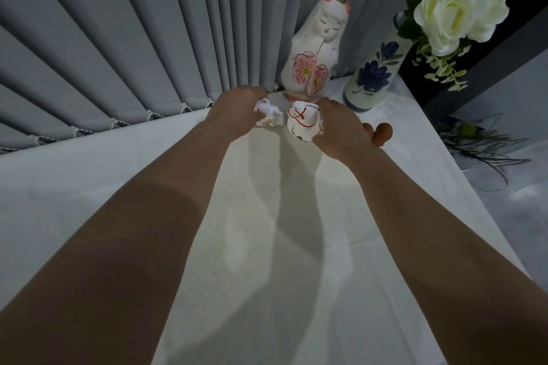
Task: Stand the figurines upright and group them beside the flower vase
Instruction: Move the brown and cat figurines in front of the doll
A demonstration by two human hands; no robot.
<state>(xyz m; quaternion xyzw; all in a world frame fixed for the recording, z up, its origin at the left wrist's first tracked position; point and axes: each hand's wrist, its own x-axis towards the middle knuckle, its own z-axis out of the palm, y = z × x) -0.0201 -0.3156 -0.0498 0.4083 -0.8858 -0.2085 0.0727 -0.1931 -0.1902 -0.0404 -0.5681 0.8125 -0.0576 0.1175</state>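
Note:
A tall white doll figurine with pink flowers stands upright at the back of the white table, left of the flower vase, which holds a white rose. My left hand grips a small white figurine with a floral base, lying tilted on the table. Just right of it, my right hand holds a rounder white figurine with red cord markings, also tilted. Both small figurines sit in front of the doll. An orange-brown object peeks out behind my right hand.
Grey vertical blinds with a beaded chain run along the table's far edge. The table's right edge drops off to a lower surface with dark green stems. A dark panel stands behind the vase.

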